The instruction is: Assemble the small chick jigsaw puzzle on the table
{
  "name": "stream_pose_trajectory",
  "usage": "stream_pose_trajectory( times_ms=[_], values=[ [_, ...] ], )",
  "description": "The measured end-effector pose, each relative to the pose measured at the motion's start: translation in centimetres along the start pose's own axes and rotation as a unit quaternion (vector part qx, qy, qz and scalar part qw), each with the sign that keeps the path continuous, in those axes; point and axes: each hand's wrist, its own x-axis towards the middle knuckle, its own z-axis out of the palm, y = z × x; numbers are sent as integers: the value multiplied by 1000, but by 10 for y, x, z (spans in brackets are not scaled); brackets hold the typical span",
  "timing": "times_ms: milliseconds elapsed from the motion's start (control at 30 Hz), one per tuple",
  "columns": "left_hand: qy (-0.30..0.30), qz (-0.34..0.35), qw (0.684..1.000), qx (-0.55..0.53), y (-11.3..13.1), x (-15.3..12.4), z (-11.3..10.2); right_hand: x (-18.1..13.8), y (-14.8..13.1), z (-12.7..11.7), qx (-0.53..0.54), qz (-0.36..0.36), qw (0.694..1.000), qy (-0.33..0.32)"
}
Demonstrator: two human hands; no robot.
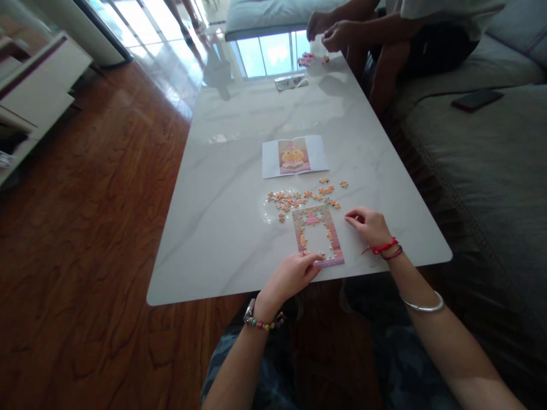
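Wrists sit nearest me, both forearms reaching in over the near desk (222, 250) edge. Left hand (290, 276) lies flat-ish, fingers loosely curled, fingertips pressing the bottom edge of the puzzle (318, 236) to pin it; it grips nothing. Right hand (370, 225) hovers just right of the puzzle, fingers pinched together, maybe on a piece, too small to tell. Puzzle lies close to the near edge: border and top rows filled, middle open. Loose pieces (294, 199) are scattered just beyond it, reference picture (294, 155) further up.

Step, as I judge it: mid-assembly, filling the centre. Next move needs a matching piece from the scatter, turned to fit, pressed in while left hand keeps the frame from sliding.

Another person's hands (329, 31) work their own pieces at the far end.
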Motion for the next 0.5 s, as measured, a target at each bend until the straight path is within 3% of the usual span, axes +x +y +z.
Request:
stream_pose_trajectory(
  times_ms=[100, 233, 300, 500],
  values=[
    [66, -52, 994, -75, -14, 8, -18, 10, 15, -7, -1, 43, 996, 79],
    [258, -151, 950, -85, -42, 35, -51, 33, 19, -16, 30, 77, 987, 135],
    [314, -175, 931, -60, -55, 54, -68, 49, 14, -19, 31, 58, 989, 136],
    [317, -190, 929, 34, -73, 86, -94, 83, -7, -19, -29, -35, 997, 64]
  ],
)
